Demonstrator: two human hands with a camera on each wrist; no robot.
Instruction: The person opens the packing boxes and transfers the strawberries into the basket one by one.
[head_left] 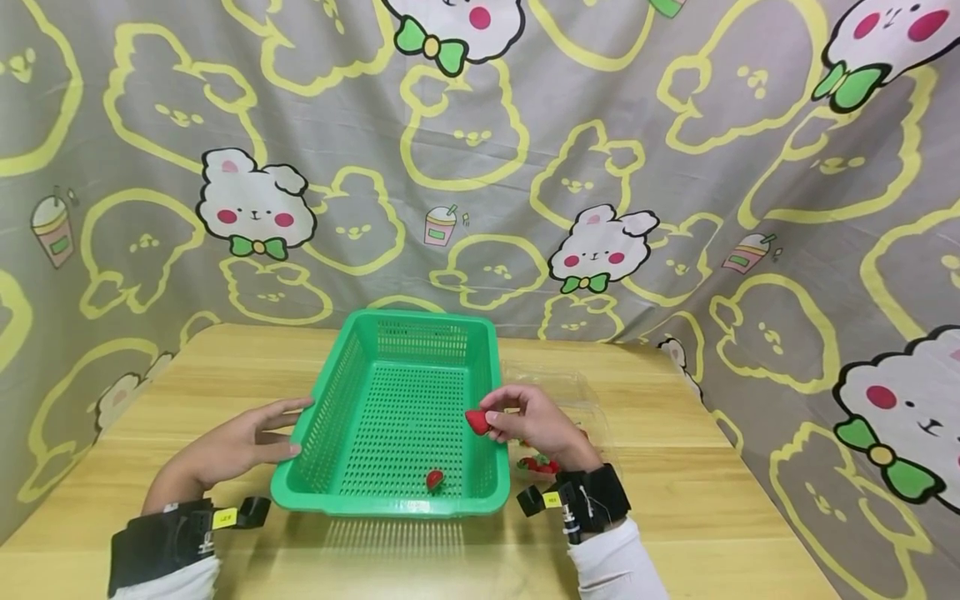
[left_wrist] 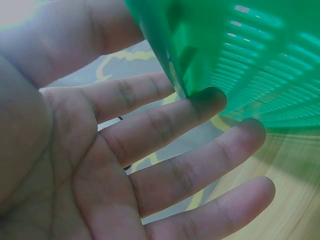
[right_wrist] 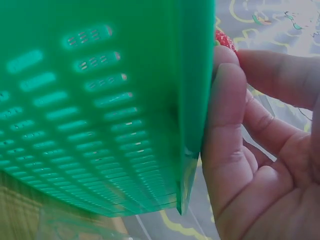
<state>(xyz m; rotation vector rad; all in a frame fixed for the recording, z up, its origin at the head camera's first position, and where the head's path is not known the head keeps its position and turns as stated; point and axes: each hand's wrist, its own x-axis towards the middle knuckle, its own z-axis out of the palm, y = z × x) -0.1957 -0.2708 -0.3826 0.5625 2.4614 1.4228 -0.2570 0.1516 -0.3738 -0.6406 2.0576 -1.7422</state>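
Observation:
A green plastic basket point(head_left: 397, 505) with slotted walls stands on the table. One strawberry point(head_left: 434, 480) lies inside, near its front wall. Over the basket's right rim, my right hand point(head_left: 536, 425) pinches a second strawberry point(head_left: 477, 421) between thumb and fingers; the right wrist view shows only a bit of that strawberry point(right_wrist: 226, 40) above the rim. On the other side, my left hand point(head_left: 232, 442) is at the left rim with its fingers extended. In the left wrist view the fingers point(left_wrist: 165, 125) are spread, with fingertips against or close to the basket wall point(left_wrist: 200, 45).
To the right of the basket, partly behind my right hand, is a clear plastic container point(head_left: 551, 385). Several more strawberries point(head_left: 538, 464) lie by my right wrist. A patterned grey curtain point(head_left: 480, 208) hangs behind the wooden table point(head_left: 690, 508).

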